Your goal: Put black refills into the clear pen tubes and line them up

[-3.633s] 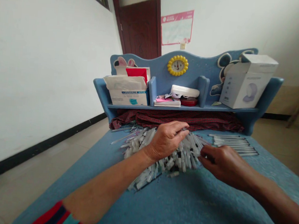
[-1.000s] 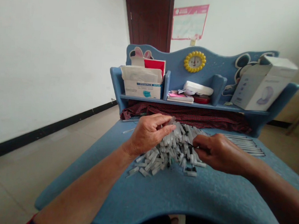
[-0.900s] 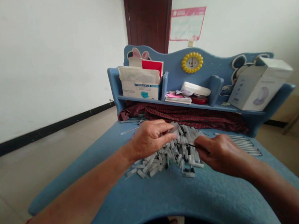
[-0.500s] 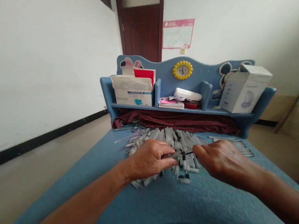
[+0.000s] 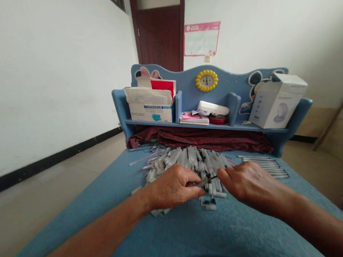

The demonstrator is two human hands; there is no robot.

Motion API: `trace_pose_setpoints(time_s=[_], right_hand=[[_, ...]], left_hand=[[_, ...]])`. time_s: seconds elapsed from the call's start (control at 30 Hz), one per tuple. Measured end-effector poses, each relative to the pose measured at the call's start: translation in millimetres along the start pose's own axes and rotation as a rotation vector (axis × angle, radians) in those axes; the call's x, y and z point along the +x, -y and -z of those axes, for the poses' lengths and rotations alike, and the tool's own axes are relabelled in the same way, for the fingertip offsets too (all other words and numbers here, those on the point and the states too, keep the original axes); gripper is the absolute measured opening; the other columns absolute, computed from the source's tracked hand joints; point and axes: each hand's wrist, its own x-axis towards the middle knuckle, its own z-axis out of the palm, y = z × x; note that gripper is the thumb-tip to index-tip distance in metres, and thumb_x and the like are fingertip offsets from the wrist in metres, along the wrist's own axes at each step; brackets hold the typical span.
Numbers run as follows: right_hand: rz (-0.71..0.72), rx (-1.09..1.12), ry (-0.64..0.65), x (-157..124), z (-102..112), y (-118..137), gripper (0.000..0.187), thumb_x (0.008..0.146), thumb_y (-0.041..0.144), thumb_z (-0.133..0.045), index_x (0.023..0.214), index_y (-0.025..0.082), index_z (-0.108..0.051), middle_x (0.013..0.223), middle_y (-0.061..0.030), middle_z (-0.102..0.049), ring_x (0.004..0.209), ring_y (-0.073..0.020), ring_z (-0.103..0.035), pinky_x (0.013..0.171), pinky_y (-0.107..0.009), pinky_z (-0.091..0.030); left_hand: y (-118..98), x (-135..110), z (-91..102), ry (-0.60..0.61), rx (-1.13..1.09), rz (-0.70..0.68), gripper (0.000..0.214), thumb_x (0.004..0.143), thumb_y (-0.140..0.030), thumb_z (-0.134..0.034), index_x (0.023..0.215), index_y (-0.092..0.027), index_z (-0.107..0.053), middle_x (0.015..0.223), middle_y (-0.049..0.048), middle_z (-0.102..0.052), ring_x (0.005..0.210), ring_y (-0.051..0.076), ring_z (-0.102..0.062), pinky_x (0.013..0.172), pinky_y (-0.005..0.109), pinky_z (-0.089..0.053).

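Observation:
My left hand (image 5: pixel 182 186) pinches a translucent pen barrel (image 5: pixel 202 183) between thumb and fingers, over the middle of the desk. Close to its right, my right hand (image 5: pixel 245 181) is closed on a thin dark pen refill (image 5: pixel 213 178). The refill's exposed part lines up with the barrel's end; whether its tip sits inside is too small to tell. Behind and under my hands spreads a pile of clear pen parts (image 5: pixel 184 157), some with black pieces. A few short parts (image 5: pixel 210 205) lie nearer me. My left hand covers part of the pile.
Slim pen-like sticks (image 5: pixel 270 166) lie in a row at the right on the blue desk (image 5: pixel 181 235). Behind the pile is a bunched checked cloth (image 5: pixel 206 139). The shelf above holds a mask box (image 5: pixel 152 110), papers (image 5: pixel 194 120) and a white box (image 5: pixel 279 102).
My right hand has come slightly closer to my left, and less of the dark refill shows between them. The whole view has shifted a little. Both hands keep their grip.

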Motion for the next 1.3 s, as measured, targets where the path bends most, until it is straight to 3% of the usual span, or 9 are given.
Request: trace_pose_setpoints(time_s=[0.13, 0.23, 0.43, 0.5, 0.57, 0.67, 0.73, 1.07, 1.3], right_hand=[[0.053, -0.031, -0.053, 6, 2, 7, 0.020, 0.083, 0.002, -0.040, 0.072, 0.017, -0.047, 0.051, 0.0002, -0.049, 0.041, -0.0121, -0.038, 0.046, -0.031, -0.009], [0.084, 0.004, -0.113, 10, 7, 10, 0.022, 0.087, 0.005, -0.038, 0.071, 0.017, -0.048, 0.055, -0.0010, -0.051, 0.044, -0.0125, -0.040, 0.046, -0.031, -0.012], [-0.040, 0.257, -0.360, 3, 6, 10, 0.023, 0.093, 0.015, -0.036, 0.082, 0.015, -0.055, 0.057, 0.0009, -0.050, 0.048, -0.0109, -0.040, 0.049, -0.028, -0.023], [-0.155, 0.407, -0.281, -3, -1, 13, 0.018, 0.091, 0.018, -0.041, 0.082, 0.016, -0.056, 0.057, 0.0016, -0.052, 0.049, -0.0096, -0.043, 0.050, -0.026, -0.025], [-0.254, 0.567, -0.078, -7, -8, 17, 0.015, 0.089, 0.021, -0.046, 0.081, 0.017, -0.058, 0.058, 0.0017, -0.055, 0.050, -0.0089, -0.048, 0.051, -0.024, -0.028], [-0.309, 0.730, 0.207, -9, -18, 23, 0.011, 0.085, 0.019, -0.050, 0.082, 0.019, -0.060, 0.061, 0.0005, -0.060, 0.056, -0.0102, -0.055, 0.053, -0.022, -0.030], [-0.331, 0.760, 0.306, -9, -23, 25, 0.013, 0.082, 0.015, -0.050, 0.083, 0.020, -0.062, 0.065, -0.0012, -0.063, 0.060, -0.0119, -0.058, 0.055, -0.021, -0.032], [-0.312, 0.693, 0.349, -9, -38, 27, 0.019, 0.083, 0.014, -0.044, 0.084, 0.020, -0.062, 0.064, -0.0036, -0.064, 0.060, -0.0140, -0.058, 0.054, -0.022, -0.029], [-0.238, 0.602, 0.400, -2, -36, 28, 0.021, 0.083, 0.012, -0.043, 0.080, 0.018, -0.062, 0.068, -0.0057, -0.066, 0.061, -0.0143, -0.058, 0.053, -0.023, -0.027]], left_hand=[[0, 1, -4.8, 0.059, -0.179, 0.115, 0.027, 0.078, -0.025, -0.057, 0.055, -0.014, -0.052, 0.052, -0.0065, -0.031, 0.051, 0.007, -0.034, 0.046, 0.021, -0.023], [1, 3, -8.2, 0.067, -0.361, 0.168, 0.021, 0.078, -0.027, -0.058, 0.062, -0.013, -0.058, 0.053, -0.0060, -0.033, 0.052, 0.008, -0.033, 0.046, 0.020, -0.024], [6, 7, -13.6, -0.078, -0.574, 0.223, 0.023, 0.077, -0.032, -0.060, 0.068, -0.011, -0.062, 0.053, -0.0049, -0.041, 0.048, 0.007, -0.036, 0.044, 0.019, -0.027], [7, 7, -14.5, -0.152, -0.586, 0.233, 0.022, 0.077, -0.031, -0.061, 0.068, -0.011, -0.061, 0.052, -0.0046, -0.043, 0.048, 0.007, -0.040, 0.045, 0.019, -0.030], [8, 7, -14.9, -0.195, -0.606, 0.230, 0.020, 0.077, -0.030, -0.061, 0.071, -0.011, -0.062, 0.055, -0.0035, -0.048, 0.048, 0.008, -0.045, 0.046, 0.019, -0.034], [9, 7, -15.0, -0.216, -0.612, 0.224, 0.020, 0.077, -0.031, -0.062, 0.073, -0.012, -0.062, 0.059, -0.0018, -0.054, 0.048, 0.008, -0.048, 0.046, 0.019, -0.037], [10, 7, -15.0, -0.218, -0.605, 0.226, 0.020, 0.077, -0.032, -0.063, 0.074, -0.012, -0.062, 0.060, -0.0013, -0.056, 0.047, 0.007, -0.049, 0.046, 0.019, -0.037], [8, 8, -14.8, -0.196, -0.600, 0.235, 0.021, 0.075, -0.032, -0.063, 0.071, -0.011, -0.063, 0.056, -0.0012, -0.055, 0.044, 0.007, -0.047, 0.042, 0.018, -0.036], [5, 7, -16.1, -0.132, -0.608, 0.244, 0.020, 0.075, -0.031, -0.064, 0.070, -0.011, -0.062, 0.052, -0.0050, -0.047, 0.043, 0.005, -0.043, 0.041, 0.016, -0.034]])
